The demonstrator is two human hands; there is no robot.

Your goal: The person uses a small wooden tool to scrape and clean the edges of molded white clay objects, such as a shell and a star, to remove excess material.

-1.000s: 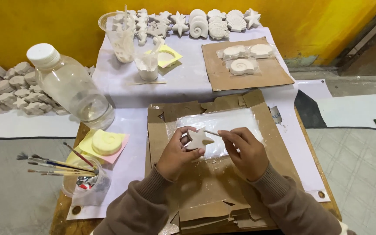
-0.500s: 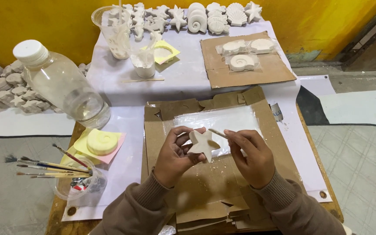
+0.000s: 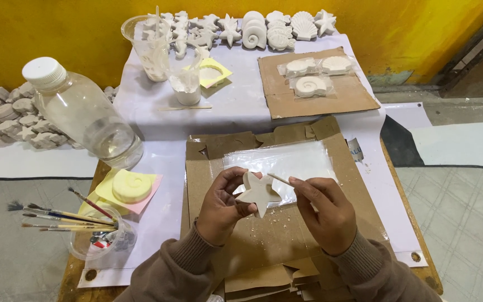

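My left hand (image 3: pixel 223 207) grips a white plaster starfish (image 3: pixel 259 193), holding it tilted above a flattened brown cardboard sheet (image 3: pixel 308 235). My right hand (image 3: pixel 324 210) pinches a thin wooden stick (image 3: pixel 279 179) whose tip touches the starfish's upper right edge. White crumbs lie on the cardboard below the starfish. A clear plastic sheet (image 3: pixel 286 162) lies on the cardboard just behind both hands.
A large clear bottle (image 3: pixel 82 117) lies at the left. A cup of paintbrushes (image 3: pixel 93 235) and a yellow mould (image 3: pixel 131 186) sit front left. White plaster shells and stars (image 3: pixel 252 28) line the back, with cups (image 3: pixel 188 78) and bagged casts on cardboard (image 3: pixel 314 84).
The starfish has been turned in my left hand and lifted slightly. My right hand has shifted the stick along its edge. The view has moved a little closer.
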